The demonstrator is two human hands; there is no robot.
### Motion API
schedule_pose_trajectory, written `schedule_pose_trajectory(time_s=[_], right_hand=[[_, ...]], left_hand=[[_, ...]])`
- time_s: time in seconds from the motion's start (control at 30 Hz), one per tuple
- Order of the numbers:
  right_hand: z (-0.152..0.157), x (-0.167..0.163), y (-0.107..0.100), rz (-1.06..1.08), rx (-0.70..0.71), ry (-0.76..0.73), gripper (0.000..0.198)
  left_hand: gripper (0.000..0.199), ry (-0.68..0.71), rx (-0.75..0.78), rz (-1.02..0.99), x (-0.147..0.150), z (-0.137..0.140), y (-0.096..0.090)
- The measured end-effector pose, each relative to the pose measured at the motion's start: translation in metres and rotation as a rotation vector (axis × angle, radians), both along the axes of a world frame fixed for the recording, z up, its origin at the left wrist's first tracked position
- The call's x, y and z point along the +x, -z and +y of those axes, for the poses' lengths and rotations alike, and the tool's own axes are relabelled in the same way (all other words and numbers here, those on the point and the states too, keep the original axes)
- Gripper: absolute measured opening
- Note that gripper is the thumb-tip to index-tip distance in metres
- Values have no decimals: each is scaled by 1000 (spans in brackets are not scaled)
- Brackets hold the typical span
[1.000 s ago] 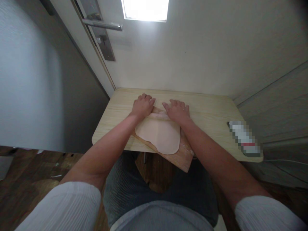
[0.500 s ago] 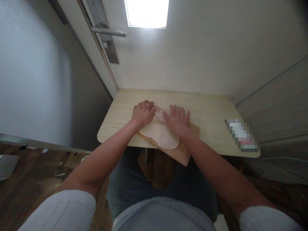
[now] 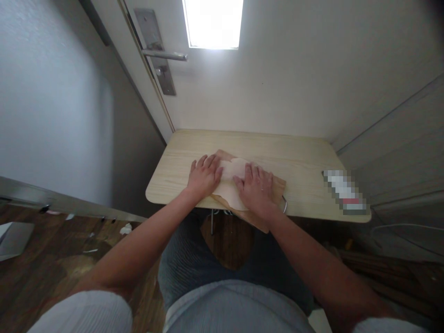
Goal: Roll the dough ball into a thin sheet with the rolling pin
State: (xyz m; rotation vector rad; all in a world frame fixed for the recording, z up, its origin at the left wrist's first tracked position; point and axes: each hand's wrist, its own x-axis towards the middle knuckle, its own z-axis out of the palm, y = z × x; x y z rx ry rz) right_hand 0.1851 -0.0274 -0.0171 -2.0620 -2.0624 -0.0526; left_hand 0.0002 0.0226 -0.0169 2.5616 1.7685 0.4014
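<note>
The pale dough sheet (image 3: 231, 190) lies flat on a wooden board (image 3: 256, 221), left of the middle of a light wood-grain table (image 3: 305, 162). The board is set askew to the table; its near corner projects past the table's near edge, and its far corner shows beyond the dough. The left hand (image 3: 205, 176) is laid palm down over the left side of the sheet, fingers pointing to the far side, unclenched. The right hand (image 3: 257, 187) is laid palm down over the right side, fingers extended and slightly parted, thumb toward the left hand, likewise unclenched. The two hands are apart, with dough exposed between them. A faint lighter band crosses that gap; whether it is a fold, flour or a separate item cannot be determined, nor can anything beneath the palms. A curved metal loop (image 3: 285, 204) shows just right of the board at the table's near edge. A dark-edged item (image 3: 343, 190), its face pixelated, lies at the table's right end, well apart from the right hand. Beyond the table's far edge stands a pale door (image 3: 277, 88), fitted with a lever handle (image 3: 166, 55) on its left side and a brightly lit pane (image 3: 215, 23). Small scraps lie on the dark wooden floor (image 3: 69, 245) at near left.
</note>
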Motion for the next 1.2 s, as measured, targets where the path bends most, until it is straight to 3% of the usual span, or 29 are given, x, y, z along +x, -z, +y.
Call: schedule_pose_trajectory(time_s=[0.4,0.53,0.63,1.2], right_hand=[[-78,-9,4,2,13,-80,76],[-91,-8,5,-4,-4,-99,76],[-79,-6,7,-22,-10,-89,76],[54,15,-3,-7,-112,0,70]], left_hand=[[60,17,-6,-23,-18,-70,9],[62,10,-32,-1,-21,-82,11],[61,5,-24,-10,-18,-71,11],[56,-18,-62,5,17,49,-4]])
